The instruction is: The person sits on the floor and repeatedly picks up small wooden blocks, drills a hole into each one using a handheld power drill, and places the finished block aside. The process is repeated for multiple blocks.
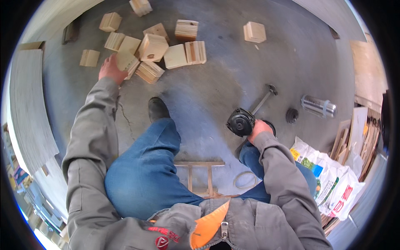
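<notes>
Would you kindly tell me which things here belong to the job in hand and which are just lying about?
Apparently in use:
- black tool with a round drum, in the right hand
- pale square wooden blocks, at the left hand

Apparently lying about:
- silver cylindrical container
- white printed plastic sack

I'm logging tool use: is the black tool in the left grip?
No, the black tool sits in the right grip, while the left grip is at a wood block.
</notes>
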`<state>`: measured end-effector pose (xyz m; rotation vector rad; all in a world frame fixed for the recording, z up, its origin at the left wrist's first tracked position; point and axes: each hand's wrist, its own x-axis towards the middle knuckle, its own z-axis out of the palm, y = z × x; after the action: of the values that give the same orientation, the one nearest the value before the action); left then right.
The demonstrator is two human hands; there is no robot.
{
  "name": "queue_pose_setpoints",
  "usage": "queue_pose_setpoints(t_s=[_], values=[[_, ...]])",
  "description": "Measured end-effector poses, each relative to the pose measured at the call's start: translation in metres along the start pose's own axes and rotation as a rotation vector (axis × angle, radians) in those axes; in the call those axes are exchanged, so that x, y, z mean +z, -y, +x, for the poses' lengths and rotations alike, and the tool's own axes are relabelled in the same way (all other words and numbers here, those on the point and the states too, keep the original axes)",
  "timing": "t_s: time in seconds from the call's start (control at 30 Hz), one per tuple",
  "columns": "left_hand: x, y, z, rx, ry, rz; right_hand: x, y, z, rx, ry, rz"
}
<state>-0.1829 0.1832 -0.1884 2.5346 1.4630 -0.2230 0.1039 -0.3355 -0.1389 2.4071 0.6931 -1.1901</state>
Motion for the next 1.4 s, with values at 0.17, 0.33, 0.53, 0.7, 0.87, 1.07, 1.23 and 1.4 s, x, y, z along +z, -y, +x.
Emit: queue_pose_setpoints(t_s=[0.17,0.33,0.53,0.7,0.87,1.07,1.23,1.4], values=[[-0.016,0.013,-0.034,0.180,0.033,0.007,-0.004,0.000,-0.004,-0.017,-0.015,-0.027],[-0.045,-0.005,-0.072,0.377,0.038,-0.050,-0.003,-0.004,-0.008,-0.035,-0.053,0.025],[-0.065,-0.100,-0.085,0.608,0.236,-0.063,-0.014,-0.010,-0.013,-0.040,-0.018,0.084],[-0.024,-0.170,-0.075,0.756,0.312,0.008,-0.017,-0.014,-0.011,-0.074,0.015,0.121],[0.031,-0.246,-0.086,0.803,0.433,0.009,-0.007,-0.025,-0.001,-0.044,0.012,0.163],[0.123,-0.310,-0.126,0.611,0.400,-0.202,-0.002,-0.031,0.007,-0.071,0.017,0.183],[0.150,-0.333,-0.154,0.566,0.402,-0.300,0.000,-0.037,0.004,-0.063,0.019,0.200],[0.143,-0.324,-0.159,0.529,0.379,-0.245,-0.007,-0.034,-0.002,-0.063,0.032,0.204]])
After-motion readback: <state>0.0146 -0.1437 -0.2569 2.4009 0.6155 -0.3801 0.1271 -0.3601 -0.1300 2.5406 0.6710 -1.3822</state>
